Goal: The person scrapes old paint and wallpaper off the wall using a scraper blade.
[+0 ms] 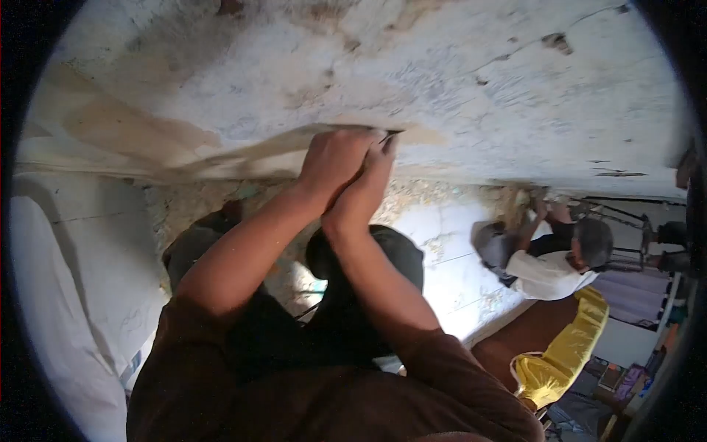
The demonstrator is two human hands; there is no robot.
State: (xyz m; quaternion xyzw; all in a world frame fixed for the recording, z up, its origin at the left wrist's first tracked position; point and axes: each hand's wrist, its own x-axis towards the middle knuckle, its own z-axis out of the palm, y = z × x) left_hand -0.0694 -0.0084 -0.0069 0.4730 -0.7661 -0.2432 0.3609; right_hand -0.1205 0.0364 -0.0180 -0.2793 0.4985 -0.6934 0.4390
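The grip is closing around a thin-bladed tool (395, 134), with the left hand (333, 162) and the right hand (366, 180) both folding tight together on it. Fingers are hiding the handle, and the dark blade tip is poking out against the wall (471, 103), just above where it's meeting the floor (456, 228). Brownish patches are spreading over the pale plaster, and cracks are showing to the right. Crumbly debris (423, 195) is lying along the wall's foot. Over on the right, a co-worker in a white shirt (549, 276) is crouching near the wall, and a yellow sheet (571, 357) is lying nearby.
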